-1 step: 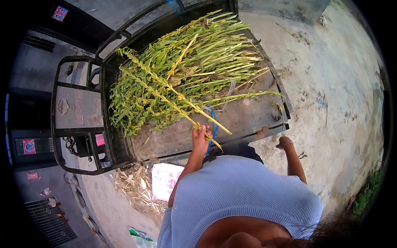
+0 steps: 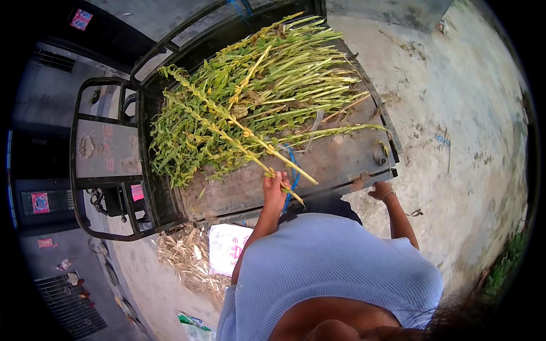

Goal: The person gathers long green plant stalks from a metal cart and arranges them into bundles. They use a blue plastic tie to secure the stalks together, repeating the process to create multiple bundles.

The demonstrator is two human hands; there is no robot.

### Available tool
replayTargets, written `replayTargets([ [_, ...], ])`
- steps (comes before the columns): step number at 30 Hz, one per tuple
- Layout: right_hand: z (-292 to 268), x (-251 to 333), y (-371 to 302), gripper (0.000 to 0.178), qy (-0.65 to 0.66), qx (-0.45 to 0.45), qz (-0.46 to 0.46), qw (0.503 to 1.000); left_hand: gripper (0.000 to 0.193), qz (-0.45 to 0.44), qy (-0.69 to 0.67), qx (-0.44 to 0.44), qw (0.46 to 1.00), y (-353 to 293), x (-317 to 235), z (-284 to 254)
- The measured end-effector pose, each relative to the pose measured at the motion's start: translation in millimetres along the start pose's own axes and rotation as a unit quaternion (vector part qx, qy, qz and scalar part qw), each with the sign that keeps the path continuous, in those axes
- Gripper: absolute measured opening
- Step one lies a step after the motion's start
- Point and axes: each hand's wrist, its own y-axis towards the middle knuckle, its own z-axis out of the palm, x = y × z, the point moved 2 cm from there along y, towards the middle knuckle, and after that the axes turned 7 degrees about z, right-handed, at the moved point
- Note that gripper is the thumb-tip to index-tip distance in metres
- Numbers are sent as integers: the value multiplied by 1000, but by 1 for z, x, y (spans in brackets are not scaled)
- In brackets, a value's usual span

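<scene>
Stalk [image 2: 250,155] in L hand [image 2: 274,191]; R hand [image 2: 382,191] nr cargo bed [image 2: 338,150].

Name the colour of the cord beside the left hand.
The cord is bright blue, seen in the head view.

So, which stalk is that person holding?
The lower stalk of the two long side-by-side ones across the pile: it runs through the left hand, its end poking out below, while the upper stalk passes outside the grip.
</scene>
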Motion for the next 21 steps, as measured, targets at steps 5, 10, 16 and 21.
replayTargets([
  [5,-45,216,10,34,522,298,-134,788,11,1,41,-89,995,3,9,4],
  [10,-78,286,-30,21,281,257,-382,842,28,-90,-35,-118,988,-9,2,4],
  [16,-78,241,94,33,202,66,-409,887,25,-105,-149,0,983,-21,-6,12],
  [21,-111,194,175,29,-79,-234,-49,968,19,-146,-205,9,968,-41,-11,8],
])
